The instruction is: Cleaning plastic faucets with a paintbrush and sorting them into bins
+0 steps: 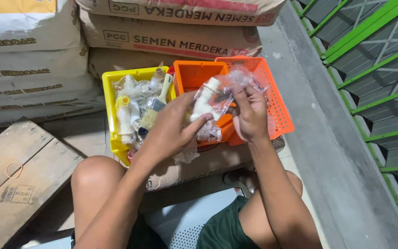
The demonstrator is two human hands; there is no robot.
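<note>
**Hands at a wrapped plastic fitting over the baskets**

From the head view, the left hand was curled around a white plastic fitting, thumb pressed against its side. The right hand pinched the clear plastic bag that wrapped the fitting, fingers bunched at the top. Both were held just above an orange basket, to the right of a yellow basket packed with more white fittings and a paintbrush. Stacked cement sacks rose on the far side. A wooden pallet lay at near left.
</note>
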